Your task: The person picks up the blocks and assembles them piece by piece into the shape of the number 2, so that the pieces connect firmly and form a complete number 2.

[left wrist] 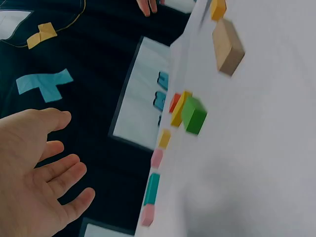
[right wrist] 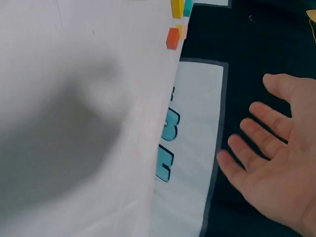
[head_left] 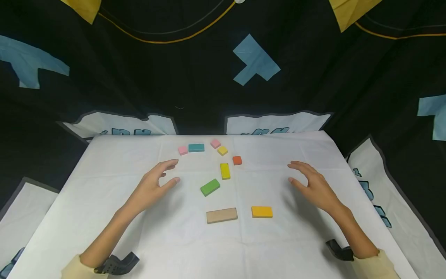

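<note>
My left hand hovers over the left side of the white table with relaxed fingers and nothing in its grasp. Nearest to it lies a green block. On the other side my right hand is also raised and empty, fingers loosely spread. An orange-yellow block is the closest piece to it. Beside that lies a long tan wooden block. Farther up are a yellow block, a red-orange block, a small yellow block, two pink blocks and a teal block.
A white cloth covers the table, whose far edge runs just behind the pink and teal blocks. Beyond it hangs a black curtain with blue and yellow patches. Each wrist wears a black strap mount.
</note>
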The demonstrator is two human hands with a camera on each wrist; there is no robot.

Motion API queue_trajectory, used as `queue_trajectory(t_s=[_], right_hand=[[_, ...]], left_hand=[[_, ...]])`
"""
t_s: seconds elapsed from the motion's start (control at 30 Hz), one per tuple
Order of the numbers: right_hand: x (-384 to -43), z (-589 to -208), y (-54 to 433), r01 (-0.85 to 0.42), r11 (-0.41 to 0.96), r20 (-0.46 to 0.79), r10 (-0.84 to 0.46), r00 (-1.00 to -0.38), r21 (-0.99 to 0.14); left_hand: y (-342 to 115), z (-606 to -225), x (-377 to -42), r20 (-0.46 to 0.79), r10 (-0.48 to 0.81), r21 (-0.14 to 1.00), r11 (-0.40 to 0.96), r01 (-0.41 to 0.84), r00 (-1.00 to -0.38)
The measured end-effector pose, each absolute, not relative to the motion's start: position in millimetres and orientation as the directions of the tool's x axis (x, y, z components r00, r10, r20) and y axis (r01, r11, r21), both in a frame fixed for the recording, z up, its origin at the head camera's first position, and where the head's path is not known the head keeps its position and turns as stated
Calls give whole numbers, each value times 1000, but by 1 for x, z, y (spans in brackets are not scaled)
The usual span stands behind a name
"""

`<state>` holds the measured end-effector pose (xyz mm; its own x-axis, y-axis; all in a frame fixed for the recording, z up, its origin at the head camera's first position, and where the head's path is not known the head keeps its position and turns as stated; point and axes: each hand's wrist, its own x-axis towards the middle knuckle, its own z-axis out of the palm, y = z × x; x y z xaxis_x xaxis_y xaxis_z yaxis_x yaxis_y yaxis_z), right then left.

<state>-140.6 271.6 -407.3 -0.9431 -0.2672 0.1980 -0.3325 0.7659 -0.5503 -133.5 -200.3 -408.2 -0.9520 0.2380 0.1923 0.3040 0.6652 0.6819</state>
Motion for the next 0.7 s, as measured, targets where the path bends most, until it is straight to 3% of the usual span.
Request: queue_trajectory(t_s=[0.37,0.7], right_hand=[[-132,-422,268,-320,555,188,-283,-941,-768],[-125,-435,263,-173,342,62,-312,-948,-924]], left_hand=[[-182,-422,-122,184,305,780,533,328,-934],[-168,-447,-112,158,339,859,416,299,-927]])
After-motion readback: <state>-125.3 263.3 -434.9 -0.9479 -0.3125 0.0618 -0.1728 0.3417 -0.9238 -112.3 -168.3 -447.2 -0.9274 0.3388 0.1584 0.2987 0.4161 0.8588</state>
